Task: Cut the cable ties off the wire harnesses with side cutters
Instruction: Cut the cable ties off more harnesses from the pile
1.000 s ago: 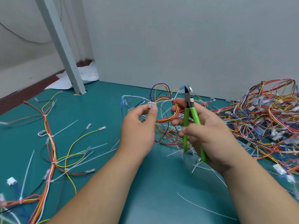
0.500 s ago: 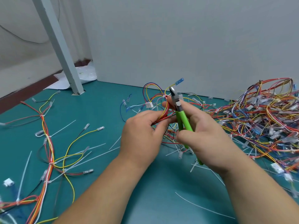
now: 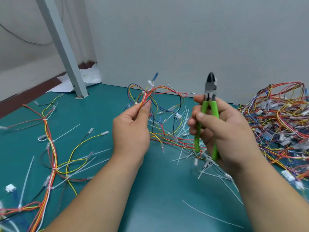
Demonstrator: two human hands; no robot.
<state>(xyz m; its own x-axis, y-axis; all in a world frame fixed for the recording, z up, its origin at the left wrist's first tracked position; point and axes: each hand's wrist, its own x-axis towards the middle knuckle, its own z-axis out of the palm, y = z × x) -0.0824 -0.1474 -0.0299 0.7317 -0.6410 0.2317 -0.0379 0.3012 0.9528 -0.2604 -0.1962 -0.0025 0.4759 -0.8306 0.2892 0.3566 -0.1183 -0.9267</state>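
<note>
1. at the far left a wire harness (image 3: 53,153) lies flat on the green table (image 3: 158,190), with white cable ties still around its orange and yellow wires.
2. a grey post (image 3: 64,52) stands on the table behind it.
3. the left hand (image 3: 132,131) is raised above the table and pinches a second harness (image 3: 150,96) between thumb and fingertips. its wires loop upward and hang down to the table. a white tie (image 3: 144,92) sits on the bundle just above the fingers.
4. loose cut ties (image 3: 183,129) lie scattered on the table between the two hands.
5. the right hand (image 3: 224,131) wraps its fingers around the green handles of the side cutters (image 3: 210,91), which are held upright with the tip pointing up, clear of the held harness.
6. at the far right lies a big tangled pile of harnesses (image 3: 280,124).
</note>
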